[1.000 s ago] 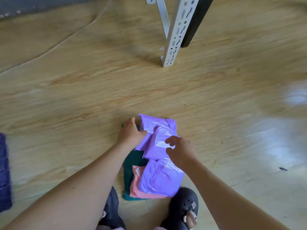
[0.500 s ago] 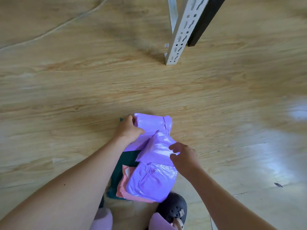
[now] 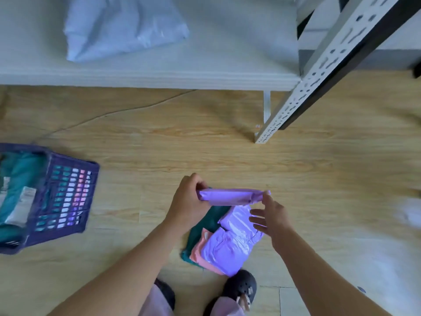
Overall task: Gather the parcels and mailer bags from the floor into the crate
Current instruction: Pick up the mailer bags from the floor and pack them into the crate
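Observation:
My left hand [image 3: 188, 201] grips the left end of a stack of mailer bags lifted off the wooden floor. The top purple bag [image 3: 230, 196] is seen edge-on. More purple bags [image 3: 227, 245], a pink bag [image 3: 197, 249] and a dark green bag [image 3: 206, 222] hang below it. My right hand [image 3: 270, 216] has its fingers spread and relaxed, touching the right end of the top bag. The dark blue crate [image 3: 68, 195] stands on the floor to the left and holds teal and other bags [image 3: 18, 183].
A white shelf board [image 3: 159, 76] runs across the top with a pale blue mailer bag [image 3: 123, 26] lying on it. A perforated metal shelf post [image 3: 296, 99] meets the floor at the upper right. My dark shoes [image 3: 241, 287] stand below the stack.
The view has risen and swung, bringing the crate and shelf into sight. The stack has come up off the floor in my left hand, and my right hand has loosened its hold.

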A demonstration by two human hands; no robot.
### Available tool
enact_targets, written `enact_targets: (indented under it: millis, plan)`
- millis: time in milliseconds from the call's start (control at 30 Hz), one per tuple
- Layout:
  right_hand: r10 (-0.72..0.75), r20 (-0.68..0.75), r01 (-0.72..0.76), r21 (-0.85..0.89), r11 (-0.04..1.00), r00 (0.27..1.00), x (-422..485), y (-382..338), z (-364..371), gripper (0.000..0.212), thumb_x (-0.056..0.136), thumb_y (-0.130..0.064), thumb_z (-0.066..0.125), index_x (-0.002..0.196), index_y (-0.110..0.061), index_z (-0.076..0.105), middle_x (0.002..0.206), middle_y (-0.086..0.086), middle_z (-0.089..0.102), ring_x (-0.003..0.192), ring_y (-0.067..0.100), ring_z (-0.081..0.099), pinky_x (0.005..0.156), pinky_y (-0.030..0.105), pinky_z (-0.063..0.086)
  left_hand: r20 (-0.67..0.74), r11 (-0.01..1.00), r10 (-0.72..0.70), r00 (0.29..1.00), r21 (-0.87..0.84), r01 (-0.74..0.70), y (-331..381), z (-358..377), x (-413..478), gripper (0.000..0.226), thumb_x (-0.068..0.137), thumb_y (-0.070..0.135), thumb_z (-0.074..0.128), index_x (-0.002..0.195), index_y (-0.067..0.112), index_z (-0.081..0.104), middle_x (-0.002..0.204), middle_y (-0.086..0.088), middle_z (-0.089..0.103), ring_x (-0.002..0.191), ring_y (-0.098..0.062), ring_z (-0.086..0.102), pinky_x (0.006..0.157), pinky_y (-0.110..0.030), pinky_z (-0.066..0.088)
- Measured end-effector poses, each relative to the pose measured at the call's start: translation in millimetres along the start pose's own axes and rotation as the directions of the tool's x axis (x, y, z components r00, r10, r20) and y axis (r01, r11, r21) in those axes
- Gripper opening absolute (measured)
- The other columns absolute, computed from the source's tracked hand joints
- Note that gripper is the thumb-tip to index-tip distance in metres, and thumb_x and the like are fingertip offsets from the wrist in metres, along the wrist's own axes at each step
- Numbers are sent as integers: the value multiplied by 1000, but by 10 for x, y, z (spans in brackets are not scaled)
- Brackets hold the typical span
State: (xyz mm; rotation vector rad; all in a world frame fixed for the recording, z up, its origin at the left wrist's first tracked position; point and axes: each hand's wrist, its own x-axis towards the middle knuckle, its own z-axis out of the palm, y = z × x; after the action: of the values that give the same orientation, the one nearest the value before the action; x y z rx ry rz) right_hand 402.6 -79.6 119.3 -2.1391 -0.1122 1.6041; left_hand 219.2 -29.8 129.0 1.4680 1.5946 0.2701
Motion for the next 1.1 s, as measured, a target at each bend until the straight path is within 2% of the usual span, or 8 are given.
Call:
enact_targets:
  millis: [133,267,433,633,733,900,1000,1100]
  plan:
    - [55,35,-59,132,989,998,-517,-295,96,38,94,-47,46,108,-12,50,89,15,65,73,31,64,70,37,54,-48,992,129,990,-6,-130,201,-457,-327,45,67,-9,59,70,32,40,84,3,48,71,-2,48,62,-9,35]
    - [21,46,-29,186,982,999,-848,-456,337,23,87,-4,60,110,0,58,69,13,60,53,21,62,54,27,57,-103,962,274,956,24,-273,203,-903,-521,51,61,-18,48,71,31,42,85,9,41,73,1,46,65,-7,36]
    - [-12,75,-6,231,973,997,-1154,-471,737,23,82,18,50,91,-2,56,71,13,54,55,18,54,43,20,54,-105,953,299,948,88,-291,-151,-1447,-733,44,59,-22,44,78,17,50,95,6,42,88,-10,50,75,-13,39]
    - [-99,13,96,175,980,995,-1546,-356,1395,36,80,21,37,81,-10,53,63,9,47,50,20,42,34,17,44,-63,979,77,995,196,-63,-723,-2168,-1137,65,73,-17,50,129,17,47,136,5,30,129,-9,34,95,-10,27]
    - [-125,-12,125,173,977,992,-1737,-293,1766,37,80,22,34,82,-10,54,63,10,47,42,19,43,30,13,38,-89,973,-230,969,-1,230,-987,-2475,-1239,56,89,-5,43,140,17,36,142,-7,40,129,-21,43,102,-26,37]
    - [-156,60,144,176,974,986,-2160,-113,2617,45,80,23,31,105,-7,54,72,12,52,55,21,47,31,15,40,59,749,-560,826,-391,536,-1470,-2985,-1469,55,96,48,40,140,14,36,136,-7,50,121,-28,51,92,-39,46]
    - [-158,156,146,86,986,975,-2396,0,3131,52,78,23,31,108,-14,54,76,10,56,59,24,51,40,22,48,88,664,-575,813,-530,527,-1763,-3309,-1619,50,90,49,49,126,15,49,121,-7,61,110,-27,59,82,-34,49]
    - [-224,250,277,-201,940,942,-2647,102,3622,57,74,23,31,109,-14,55,66,7,55,44,20,44,41,23,40,-80,694,-551,831,-596,403,-2018,-3714,-1767,18,91,34,56,97,17,58,102,-6,64,97,-25,61,77,-29,49]
